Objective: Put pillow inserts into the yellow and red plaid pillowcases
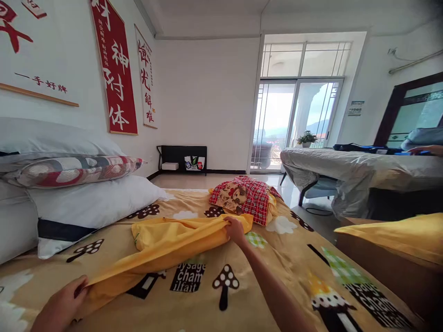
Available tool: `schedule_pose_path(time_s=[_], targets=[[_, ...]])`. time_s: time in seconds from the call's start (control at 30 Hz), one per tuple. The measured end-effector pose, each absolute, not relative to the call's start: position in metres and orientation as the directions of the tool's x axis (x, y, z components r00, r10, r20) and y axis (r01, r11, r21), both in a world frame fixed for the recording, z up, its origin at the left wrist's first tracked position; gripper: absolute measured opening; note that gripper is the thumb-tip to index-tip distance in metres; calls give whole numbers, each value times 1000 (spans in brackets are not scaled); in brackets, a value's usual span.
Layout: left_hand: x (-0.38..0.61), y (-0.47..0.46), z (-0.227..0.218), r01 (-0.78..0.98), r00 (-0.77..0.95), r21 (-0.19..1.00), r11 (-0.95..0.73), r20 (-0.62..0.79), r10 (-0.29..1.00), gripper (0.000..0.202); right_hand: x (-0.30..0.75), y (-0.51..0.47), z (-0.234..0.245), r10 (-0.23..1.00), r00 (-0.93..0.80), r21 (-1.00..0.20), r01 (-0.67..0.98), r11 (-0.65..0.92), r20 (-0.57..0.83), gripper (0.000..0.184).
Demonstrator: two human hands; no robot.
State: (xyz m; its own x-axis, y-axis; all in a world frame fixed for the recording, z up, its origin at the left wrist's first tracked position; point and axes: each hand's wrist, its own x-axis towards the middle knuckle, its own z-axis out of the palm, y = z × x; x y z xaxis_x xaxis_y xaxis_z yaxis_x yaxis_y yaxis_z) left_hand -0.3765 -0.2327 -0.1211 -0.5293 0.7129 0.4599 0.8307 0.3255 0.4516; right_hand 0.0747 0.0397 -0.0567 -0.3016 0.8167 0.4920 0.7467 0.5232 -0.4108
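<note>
A yellow cloth [187, 233], partly folded over itself, stretches across the patterned bedspread [270, 281]. Its near left end is pinched in my left hand [65, 299], low at the left. Farther away and right of centre, my right hand [235, 230] grips the cloth's upper edge with fingers closed. Between the two hands the edge runs fairly taut, while the far left part lies loose. What kind of cloth article it is, I cannot tell. Just beyond my right hand lies a red plaid cloth [254, 196] with a cartoon animal print, heaped on some yellow fabric.
Pillows [100, 198] are stacked at the left of the bed. On the right, more yellow cloth [401, 233] lies over a cardboard box [377, 263]. Behind it stands a plastic-covered table [318, 159], where another person's hand [427, 150] shows at the edge. A low black shelf [173, 154] stands against the far wall.
</note>
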Motion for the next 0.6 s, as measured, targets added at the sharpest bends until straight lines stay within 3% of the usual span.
schedule_pose_path(time_s=[0.07,0.13,0.23,0.3,0.43,0.5,0.6], targets=[[-370,-224,-86,794,-575,527,303,489,656,29,95,45,-21,810,-280,-374,777,506,516,37],[-357,-207,-40,815,-561,502,289,561,609,33,119,45,18,787,-297,-312,798,516,541,37],[-333,-173,37,866,-498,458,201,760,417,26,159,34,77,753,-288,-210,847,488,591,36],[-314,-153,88,882,-469,462,93,839,277,19,184,22,113,698,-170,-171,904,391,696,37],[-285,-141,178,888,-443,444,-121,896,38,24,215,-1,159,458,137,-219,967,132,879,43],[-279,-147,208,887,-445,436,-152,895,-26,29,219,-11,169,514,81,-161,980,113,854,36],[-282,-160,231,908,-406,412,-80,911,76,29,223,-25,181,685,-75,-3,994,112,725,24]])
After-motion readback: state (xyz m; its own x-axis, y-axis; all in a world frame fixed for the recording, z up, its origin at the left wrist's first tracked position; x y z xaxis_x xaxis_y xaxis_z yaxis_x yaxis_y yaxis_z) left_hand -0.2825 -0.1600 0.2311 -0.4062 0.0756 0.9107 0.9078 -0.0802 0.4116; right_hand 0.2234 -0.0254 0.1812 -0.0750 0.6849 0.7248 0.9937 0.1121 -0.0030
